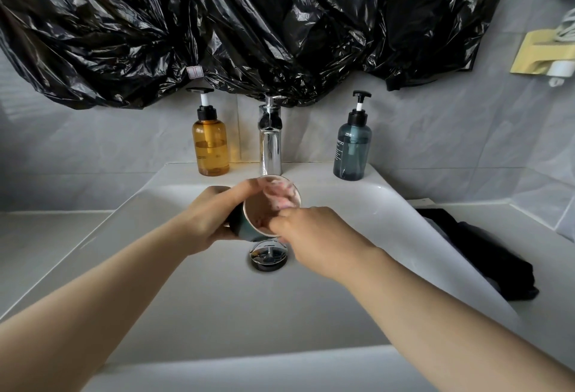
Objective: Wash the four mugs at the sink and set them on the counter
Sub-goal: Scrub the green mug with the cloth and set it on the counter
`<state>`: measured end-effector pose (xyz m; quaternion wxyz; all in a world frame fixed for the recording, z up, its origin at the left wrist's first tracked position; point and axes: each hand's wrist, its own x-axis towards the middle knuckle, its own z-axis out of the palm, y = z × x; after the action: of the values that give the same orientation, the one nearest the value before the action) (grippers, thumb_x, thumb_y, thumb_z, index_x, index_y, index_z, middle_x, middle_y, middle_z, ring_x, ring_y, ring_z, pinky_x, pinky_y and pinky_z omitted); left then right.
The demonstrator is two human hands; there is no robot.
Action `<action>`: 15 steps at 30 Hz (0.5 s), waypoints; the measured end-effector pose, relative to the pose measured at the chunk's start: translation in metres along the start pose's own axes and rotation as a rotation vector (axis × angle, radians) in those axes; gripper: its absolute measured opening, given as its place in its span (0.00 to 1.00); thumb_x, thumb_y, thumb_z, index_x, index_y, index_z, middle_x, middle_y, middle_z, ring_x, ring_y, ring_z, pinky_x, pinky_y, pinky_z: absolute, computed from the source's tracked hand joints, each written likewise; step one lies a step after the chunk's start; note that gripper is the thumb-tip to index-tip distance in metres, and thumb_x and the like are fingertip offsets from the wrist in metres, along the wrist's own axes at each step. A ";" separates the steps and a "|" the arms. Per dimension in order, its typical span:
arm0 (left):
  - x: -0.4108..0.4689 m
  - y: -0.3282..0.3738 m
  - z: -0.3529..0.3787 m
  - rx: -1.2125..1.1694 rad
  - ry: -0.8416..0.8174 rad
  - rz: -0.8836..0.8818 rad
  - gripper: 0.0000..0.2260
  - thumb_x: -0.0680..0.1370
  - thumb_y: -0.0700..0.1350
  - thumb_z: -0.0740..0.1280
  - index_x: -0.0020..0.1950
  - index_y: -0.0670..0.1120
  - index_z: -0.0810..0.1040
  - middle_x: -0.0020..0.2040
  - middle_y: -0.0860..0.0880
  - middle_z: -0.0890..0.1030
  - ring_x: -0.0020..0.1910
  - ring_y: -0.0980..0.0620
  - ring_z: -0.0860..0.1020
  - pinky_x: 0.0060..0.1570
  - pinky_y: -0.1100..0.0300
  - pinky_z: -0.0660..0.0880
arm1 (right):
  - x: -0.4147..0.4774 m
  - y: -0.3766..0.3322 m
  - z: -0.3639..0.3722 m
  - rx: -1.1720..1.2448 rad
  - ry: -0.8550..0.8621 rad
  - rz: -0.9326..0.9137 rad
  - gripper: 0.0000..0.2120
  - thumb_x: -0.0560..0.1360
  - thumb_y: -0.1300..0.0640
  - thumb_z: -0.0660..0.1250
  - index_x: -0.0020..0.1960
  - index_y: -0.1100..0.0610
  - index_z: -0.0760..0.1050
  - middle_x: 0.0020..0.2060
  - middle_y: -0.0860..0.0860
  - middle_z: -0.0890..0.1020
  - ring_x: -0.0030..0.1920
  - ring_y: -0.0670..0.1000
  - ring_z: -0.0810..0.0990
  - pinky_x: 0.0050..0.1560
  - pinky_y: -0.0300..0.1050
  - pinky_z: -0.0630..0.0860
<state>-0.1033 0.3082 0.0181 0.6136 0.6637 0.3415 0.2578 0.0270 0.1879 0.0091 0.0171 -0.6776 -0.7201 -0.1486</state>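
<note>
A dark teal mug point(249, 230) with a pale brownish inside is held tilted over the white sink basin point(217, 298), its mouth turned toward me. My left hand point(214, 217) grips it round the outside. My right hand point(311, 236) has its fingers curled inside the mug, and they look blurred. The chrome tap point(270, 139) stands just behind the mug; I cannot tell whether water runs. No other mug is in view.
An amber pump bottle point(211, 142) and a dark blue pump bottle point(353, 149) flank the tap on the sink ledge. The drain point(268, 256) lies under the mug. A black cloth point(485, 251) lies on the counter point(544, 267) at right. Black plastic sheeting point(249, 18) hangs above.
</note>
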 end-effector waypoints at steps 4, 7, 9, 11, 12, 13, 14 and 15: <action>0.001 -0.006 0.012 -0.035 0.102 0.061 0.31 0.59 0.60 0.76 0.50 0.37 0.82 0.43 0.40 0.85 0.37 0.47 0.84 0.42 0.50 0.83 | 0.000 -0.001 0.002 0.338 -0.116 0.141 0.09 0.75 0.69 0.61 0.50 0.57 0.70 0.62 0.55 0.74 0.41 0.57 0.83 0.38 0.45 0.73; 0.005 -0.007 0.016 -0.063 0.150 0.076 0.31 0.62 0.59 0.77 0.52 0.36 0.81 0.43 0.40 0.83 0.38 0.46 0.83 0.41 0.51 0.83 | -0.001 -0.005 0.002 0.790 -0.145 0.211 0.07 0.80 0.64 0.58 0.45 0.55 0.69 0.40 0.56 0.80 0.29 0.51 0.83 0.30 0.38 0.75; 0.006 -0.007 0.016 -0.063 0.171 0.094 0.28 0.67 0.57 0.78 0.53 0.35 0.80 0.42 0.41 0.82 0.36 0.47 0.82 0.39 0.55 0.82 | 0.000 -0.008 -0.001 0.967 -0.124 0.222 0.10 0.81 0.61 0.61 0.41 0.53 0.66 0.35 0.52 0.77 0.26 0.48 0.81 0.27 0.36 0.73; 0.006 -0.008 0.014 -0.073 0.170 0.092 0.28 0.67 0.57 0.77 0.53 0.35 0.81 0.41 0.41 0.82 0.35 0.47 0.81 0.38 0.56 0.81 | 0.000 -0.008 -0.002 0.963 -0.099 0.217 0.11 0.81 0.58 0.62 0.40 0.53 0.66 0.32 0.52 0.76 0.25 0.49 0.80 0.27 0.38 0.73; 0.005 -0.008 0.013 -0.077 0.153 0.074 0.27 0.67 0.58 0.77 0.53 0.36 0.81 0.42 0.39 0.83 0.36 0.47 0.82 0.39 0.55 0.81 | -0.001 -0.009 -0.003 0.904 -0.093 0.205 0.12 0.81 0.57 0.61 0.39 0.52 0.65 0.31 0.52 0.75 0.26 0.51 0.81 0.29 0.40 0.73; 0.005 -0.008 0.013 -0.078 0.118 0.046 0.27 0.68 0.58 0.76 0.53 0.36 0.81 0.45 0.38 0.84 0.38 0.46 0.82 0.40 0.55 0.81 | -0.003 -0.008 -0.003 0.812 -0.091 0.187 0.14 0.81 0.55 0.60 0.38 0.50 0.64 0.30 0.51 0.74 0.26 0.53 0.81 0.31 0.42 0.73; 0.004 -0.008 0.011 -0.074 0.068 0.015 0.27 0.68 0.59 0.76 0.53 0.37 0.82 0.48 0.37 0.84 0.42 0.44 0.83 0.42 0.54 0.81 | -0.005 -0.008 -0.005 0.711 -0.088 0.167 0.15 0.82 0.54 0.59 0.37 0.49 0.63 0.31 0.50 0.72 0.27 0.54 0.81 0.32 0.44 0.72; 0.004 -0.008 0.008 -0.061 0.016 -0.013 0.29 0.66 0.61 0.75 0.55 0.39 0.82 0.52 0.38 0.85 0.47 0.43 0.84 0.45 0.53 0.81 | -0.006 -0.006 -0.006 0.623 -0.084 0.151 0.17 0.82 0.54 0.59 0.35 0.49 0.62 0.31 0.48 0.71 0.27 0.54 0.81 0.34 0.45 0.72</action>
<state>-0.0953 0.3064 0.0092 0.6325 0.6403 0.3427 0.2692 0.0202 0.1803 0.0123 0.2048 -0.6970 -0.6785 0.1089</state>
